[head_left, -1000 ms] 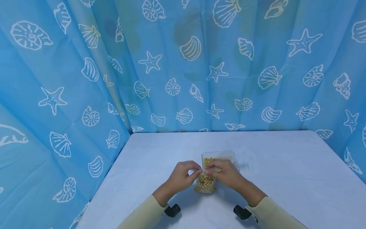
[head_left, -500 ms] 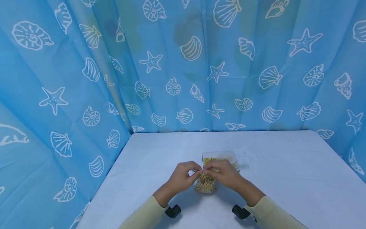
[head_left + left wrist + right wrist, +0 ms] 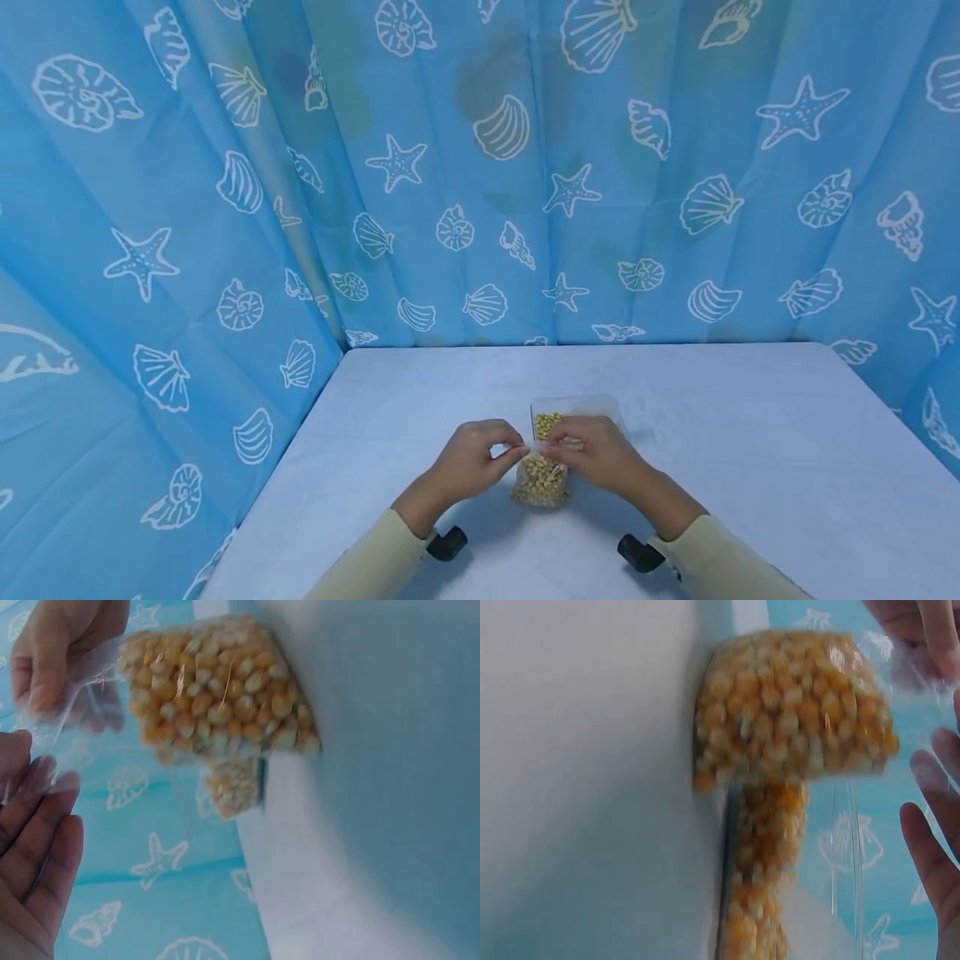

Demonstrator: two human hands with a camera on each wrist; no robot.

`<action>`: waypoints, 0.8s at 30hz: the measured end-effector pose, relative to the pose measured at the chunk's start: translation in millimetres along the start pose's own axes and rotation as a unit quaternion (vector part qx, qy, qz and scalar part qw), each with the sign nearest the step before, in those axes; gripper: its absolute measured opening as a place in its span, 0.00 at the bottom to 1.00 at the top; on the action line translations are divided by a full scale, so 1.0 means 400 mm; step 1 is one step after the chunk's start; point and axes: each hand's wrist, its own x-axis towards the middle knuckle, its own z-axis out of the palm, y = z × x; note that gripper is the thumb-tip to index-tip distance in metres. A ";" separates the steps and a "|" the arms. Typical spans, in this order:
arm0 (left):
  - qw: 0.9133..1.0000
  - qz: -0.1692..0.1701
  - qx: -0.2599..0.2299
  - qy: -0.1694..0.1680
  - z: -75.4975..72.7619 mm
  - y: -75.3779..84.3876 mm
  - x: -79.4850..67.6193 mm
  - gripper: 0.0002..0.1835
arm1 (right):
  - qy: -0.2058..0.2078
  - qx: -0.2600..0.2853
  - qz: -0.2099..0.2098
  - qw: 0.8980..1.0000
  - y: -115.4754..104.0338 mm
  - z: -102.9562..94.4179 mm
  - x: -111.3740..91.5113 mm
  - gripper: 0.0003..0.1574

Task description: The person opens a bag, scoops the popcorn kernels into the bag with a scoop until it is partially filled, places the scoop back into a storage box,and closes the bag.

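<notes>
A clear plastic bag (image 3: 542, 482) full of yellow and pale corn kernels stands upright on the table in front of the person. My left hand (image 3: 472, 461) pinches the left side of its upper edge between thumb and fingers. On the other side, my right hand (image 3: 597, 454) pinches the same thin plastic, its fingertips a short way from the left ones. Seen from the left wrist, the bag (image 3: 214, 690) bulges with kernels below the gathered clear film. Whether its mouth is sealed I cannot tell.
Just behind the hands stands a clear rectangular container (image 3: 577, 406) with more corn kernels, partly covered by the right hand. A white cloth covers the table (image 3: 420, 383). Blue curtains (image 3: 480, 183) with seashell prints hang behind and to the left. Dark wrist devices (image 3: 447, 544) show under the sleeves.
The fingertips nearly met half a second ago and are now slightly farther apart, both hands having shifted outward. The bag stays in about the same place.
</notes>
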 end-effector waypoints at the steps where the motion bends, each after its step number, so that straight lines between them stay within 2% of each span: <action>1: 1.000 -0.005 -0.001 -0.003 -0.003 0.000 -0.002 0.08 | 0.005 -0.004 0.001 1.000 0.004 -0.005 -0.003 0.04; 7: 1.000 -0.016 0.000 -0.016 -0.012 0.007 -0.004 0.06 | 0.021 0.001 -0.006 1.000 0.026 -0.033 -0.019 0.03; 11: 1.000 -0.017 0.010 -0.018 -0.011 0.010 -0.001 0.07 | 0.026 0.002 0.017 1.000 0.031 -0.041 -0.027 0.05; 18: 1.000 -0.012 0.017 -0.013 -0.009 0.001 -0.009 0.08 | 0.038 0.023 0.058 0.997 0.027 -0.047 -0.039 0.15; 24: 1.000 -0.018 0.012 -0.005 -0.011 -0.007 -0.008 0.10 | 0.038 0.019 0.064 0.997 0.030 -0.049 -0.038 0.15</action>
